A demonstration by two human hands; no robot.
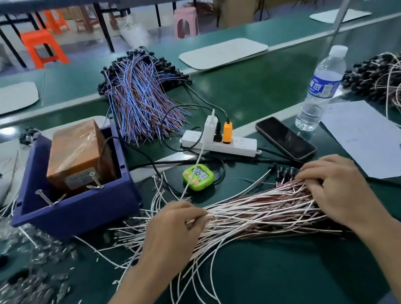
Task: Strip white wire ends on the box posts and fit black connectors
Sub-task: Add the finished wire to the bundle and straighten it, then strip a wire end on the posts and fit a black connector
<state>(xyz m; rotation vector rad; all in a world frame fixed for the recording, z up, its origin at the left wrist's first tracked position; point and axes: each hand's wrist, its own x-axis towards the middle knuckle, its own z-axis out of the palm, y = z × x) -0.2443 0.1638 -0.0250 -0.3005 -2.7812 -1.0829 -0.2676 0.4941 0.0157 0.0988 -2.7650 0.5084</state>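
wires first: the bundle of thin white and reddish wires [259,212] lies flat on the green table [271,281], running left to right between both hands, just in front of the blue plastic box [76,213]. its strands sit tight and straight in the middle. at the left end they fan out loose, and several long white ones curl down toward the near edge.

the left hand [175,227] comes in from below, thumb and curled fingers pinching a clump of strands near the fanned end. the right hand [334,191] sits knuckles-up on the other end, fingers bent down over the wires. their tips are tucked out of sight, so i cannot tell whether they grip or only press. just past those fingers a few small black connectors [285,172] peek out, too blurred to count.

inside the box stands an orange block wrapped in clear film [77,153], and two tilted metal posts [95,180] rise by the near wall. the block's label is unreadable. the heap of small shiny parts [26,279] at lower left is smeared, and the tangle of pale wires with black ends [390,75] at far right is cut off by the edge.
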